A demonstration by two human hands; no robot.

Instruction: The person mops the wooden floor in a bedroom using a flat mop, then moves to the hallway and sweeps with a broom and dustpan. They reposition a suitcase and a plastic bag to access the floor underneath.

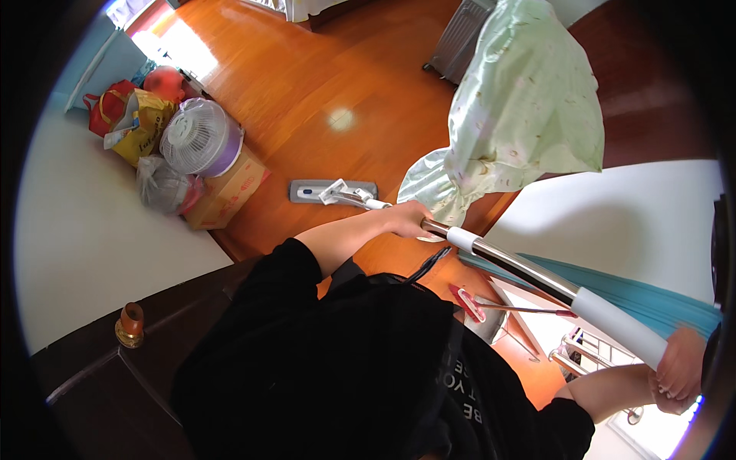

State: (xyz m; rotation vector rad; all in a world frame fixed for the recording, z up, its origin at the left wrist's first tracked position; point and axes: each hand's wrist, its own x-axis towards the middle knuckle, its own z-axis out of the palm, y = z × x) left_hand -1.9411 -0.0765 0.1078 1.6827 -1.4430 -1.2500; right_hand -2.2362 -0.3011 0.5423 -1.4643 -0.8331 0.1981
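A flat mop stretches across the view, its grey pad (296, 193) lying on the orange wooden floor (293, 103). From the pad's white joint the handle (520, 266), of shiny metal with white sleeves, slants down to the right. My left hand (409, 218) is wrapped around the metal part of the handle, nearer the pad. At the right rim, my right hand (677, 371) grips the white upper end. Just right of the pad hangs pale green patterned cloth (523, 109), its lower folds close behind my left hand.
At left, an electric fan (201, 138) in clear plastic sits on a cardboard box (227, 195), beside bags (144, 123) against the wall. A grey suitcase (460, 43) stands behind the cloth. A red broom (471, 305) and dustpan (489, 325) are lower right. A door knob (132, 322) juts out lower left.
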